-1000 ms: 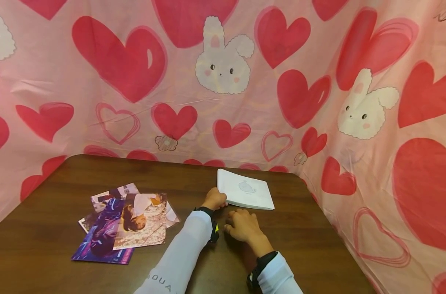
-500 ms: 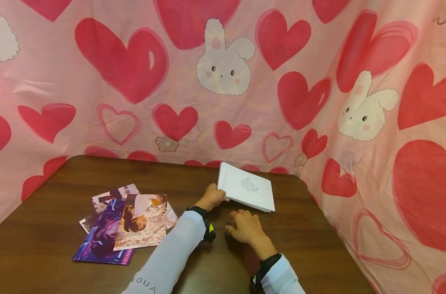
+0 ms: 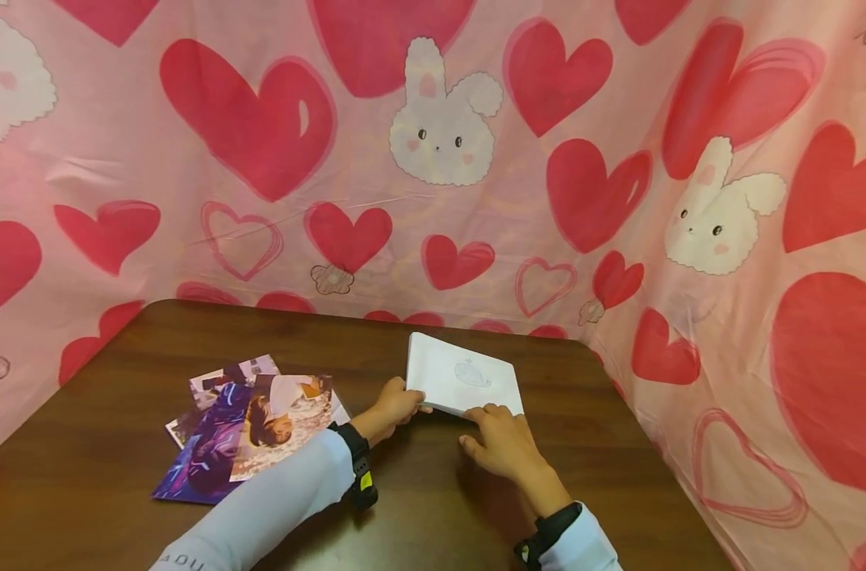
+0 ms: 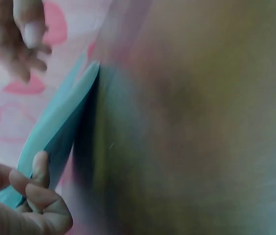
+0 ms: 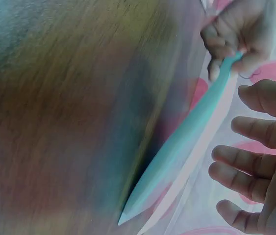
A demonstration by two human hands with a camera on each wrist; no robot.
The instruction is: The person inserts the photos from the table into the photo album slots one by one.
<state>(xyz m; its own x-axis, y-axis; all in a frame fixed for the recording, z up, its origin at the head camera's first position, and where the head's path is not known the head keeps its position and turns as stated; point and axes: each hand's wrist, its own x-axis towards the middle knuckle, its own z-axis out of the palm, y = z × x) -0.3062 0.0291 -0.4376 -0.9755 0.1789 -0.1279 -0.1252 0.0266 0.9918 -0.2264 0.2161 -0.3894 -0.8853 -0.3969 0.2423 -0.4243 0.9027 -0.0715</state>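
Note:
A white notepad [image 3: 465,377] with a small whale drawing on its cover is tilted, raised off the table at the left in the head view. My left hand [image 3: 393,404] grips its near left corner, thumb on top and fingers underneath. The left wrist view shows that pinch on the corner of the notepad [image 4: 62,120] close up. My right hand [image 3: 504,444] is beside the near right edge, fingers loosely spread and holding nothing. In the right wrist view, a gap separates its fingers [image 5: 255,161] from the notepad [image 5: 191,132].
Several overlapping photo prints [image 3: 283,428] lie on the left of the brown wooden table [image 3: 433,515], partly behind the left forearm. Behind and to the right hangs a pink cloth [image 3: 362,159] with hearts and rabbits, close to the table's edges.
My left hand has lifted the notepad's near side and drawn it left and toward me. My right hand has shifted right, closer to the notepad's near edge. The photos stay put.

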